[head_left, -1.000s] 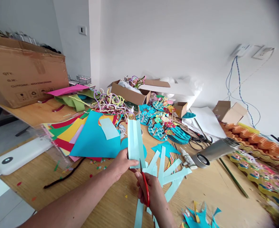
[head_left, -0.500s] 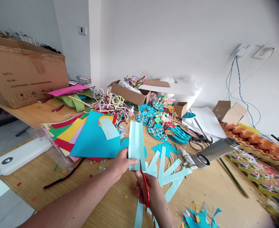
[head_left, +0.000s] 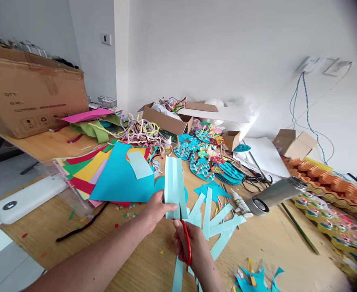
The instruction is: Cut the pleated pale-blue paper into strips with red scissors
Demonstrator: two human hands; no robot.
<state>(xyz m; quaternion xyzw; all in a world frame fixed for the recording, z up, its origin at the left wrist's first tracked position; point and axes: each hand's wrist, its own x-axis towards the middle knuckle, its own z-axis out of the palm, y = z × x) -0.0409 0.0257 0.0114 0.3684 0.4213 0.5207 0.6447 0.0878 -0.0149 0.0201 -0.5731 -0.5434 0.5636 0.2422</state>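
My left hand (head_left: 157, 211) pinches the lower left part of a pale blue paper sheet (head_left: 172, 182), thumb on top. The sheet has lengthwise creases and is held up above the table. In my right hand (head_left: 193, 239) are red-handled scissors (head_left: 187, 245), their blades at the sheet's bottom edge, right of my left thumb. How far the blades are apart is hard to make out. Several cut pale blue paper strips (head_left: 208, 211) lie in a loose pile beyond and beneath my right hand. Left of the sheet, a smaller pale blue paper piece (head_left: 140, 165) rests on blue paper (head_left: 117, 182).
A glue bottle (head_left: 241, 203) and a steel flask (head_left: 280, 192) lie to the right, near egg trays (head_left: 327, 178). Blue scraps (head_left: 255, 280) lie at the front right. Pipe cleaners (head_left: 142, 129), cardboard boxes (head_left: 166, 119) and wavy blue decorations (head_left: 201, 168) crowd the back.
Almost nothing differs. Both hands, the sheet and the scissors keep nearly the same place, with only a very slight shift of the view.
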